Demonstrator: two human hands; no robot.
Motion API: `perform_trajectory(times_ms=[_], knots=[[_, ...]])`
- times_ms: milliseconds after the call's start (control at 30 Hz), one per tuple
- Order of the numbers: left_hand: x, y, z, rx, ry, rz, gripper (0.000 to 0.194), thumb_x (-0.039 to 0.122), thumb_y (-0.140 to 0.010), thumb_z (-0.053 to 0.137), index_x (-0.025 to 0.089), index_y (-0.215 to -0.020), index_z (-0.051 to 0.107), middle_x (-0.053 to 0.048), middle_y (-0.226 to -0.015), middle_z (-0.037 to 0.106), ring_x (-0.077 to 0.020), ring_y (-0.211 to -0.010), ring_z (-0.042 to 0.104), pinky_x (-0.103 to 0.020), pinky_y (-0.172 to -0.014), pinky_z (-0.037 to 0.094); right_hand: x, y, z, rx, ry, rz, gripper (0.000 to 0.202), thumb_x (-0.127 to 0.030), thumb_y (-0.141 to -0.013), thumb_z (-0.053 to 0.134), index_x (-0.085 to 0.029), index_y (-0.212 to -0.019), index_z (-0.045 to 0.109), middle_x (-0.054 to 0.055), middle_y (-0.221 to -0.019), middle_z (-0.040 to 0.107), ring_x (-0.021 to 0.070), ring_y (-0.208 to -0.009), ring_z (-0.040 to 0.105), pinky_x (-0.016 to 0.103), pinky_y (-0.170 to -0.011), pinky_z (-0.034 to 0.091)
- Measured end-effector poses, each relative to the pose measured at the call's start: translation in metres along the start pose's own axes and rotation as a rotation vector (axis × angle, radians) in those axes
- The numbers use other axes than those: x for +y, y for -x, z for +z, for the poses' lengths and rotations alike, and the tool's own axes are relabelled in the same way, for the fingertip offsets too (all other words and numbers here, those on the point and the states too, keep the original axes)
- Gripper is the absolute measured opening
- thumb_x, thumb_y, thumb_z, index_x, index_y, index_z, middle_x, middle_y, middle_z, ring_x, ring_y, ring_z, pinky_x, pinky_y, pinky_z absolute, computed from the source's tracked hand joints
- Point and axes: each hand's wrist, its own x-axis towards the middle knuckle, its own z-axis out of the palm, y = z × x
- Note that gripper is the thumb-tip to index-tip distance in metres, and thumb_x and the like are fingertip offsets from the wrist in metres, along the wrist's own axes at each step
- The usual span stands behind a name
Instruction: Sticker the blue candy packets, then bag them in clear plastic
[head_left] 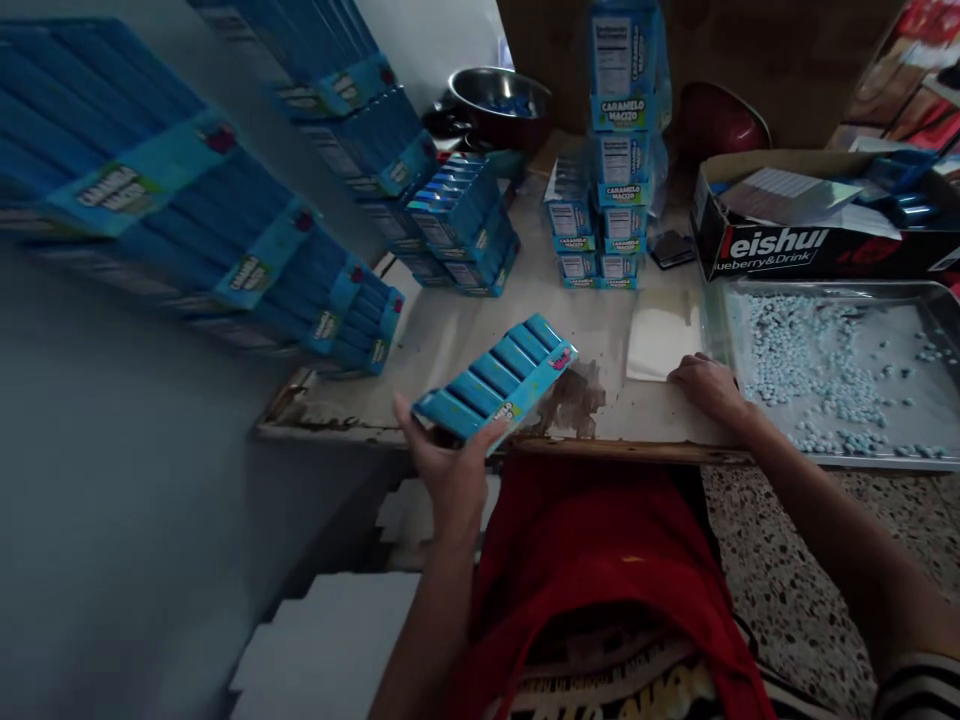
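Observation:
My left hand (450,465) grips one end of a blue display box of candy packs (499,375), with the thumb on its front and the fingers at the far side. The box is tilted above the table's front edge, and a row of blue packs fills it. My right hand (709,388) rests on the table, its fingers curled at the lower right corner of a flat pale card or sheet (664,340). Whether those fingers pinch the sheet or only touch it I cannot tell.
Tall stacks of blue candy boxes (247,275) line the left wall, with another stack (621,190) at the back middle. On the right lie a metal tray (930,400) of small pale-blue candies and an open black carton (825,255). A metal bowl (499,85) stands behind.

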Motion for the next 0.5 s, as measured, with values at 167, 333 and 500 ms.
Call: perform_trajectory(times_ms=[167,333,500], knots=[[-0.015,0.048,0.001,0.056,-0.038,0.014,0.131,0.044,-0.069,0.088,0.036,-0.169,0.004,-0.016,-0.169,0.039,-0.0342,-0.152,0.049,-0.049,-0.122,0.046,0.001,-0.002,0.000,0.050,-0.055,0.092,0.033,-0.019,-0.106,0.047,-0.016,-0.117,0.079,0.014,-0.118,0.077,0.0226,-0.113,0.068,0.029,-0.089,0.047],[-0.033,0.076,0.006,0.031,-0.211,0.050,0.140,0.042,-0.059,0.094,0.043,-0.168,0.006,-0.014,-0.171,0.034,-0.0420,-0.157,0.039,-0.054,-0.123,0.046,0.003,-0.003,0.012,0.214,-0.215,0.256,0.027,-0.027,-0.102,0.057,-0.018,-0.108,0.082,0.012,-0.114,0.081,0.0219,-0.103,0.072,0.030,-0.087,0.048],[-0.049,0.082,-0.006,-0.050,-0.317,0.091,0.148,0.054,-0.041,0.102,0.044,-0.165,0.021,-0.015,-0.169,0.034,-0.0474,-0.158,0.033,-0.059,-0.131,0.031,0.012,-0.004,0.012,0.408,-0.624,0.382,0.023,-0.041,-0.086,0.078,-0.018,-0.085,0.082,0.005,-0.081,0.081,0.0190,-0.076,0.071,0.029,-0.074,0.049]])
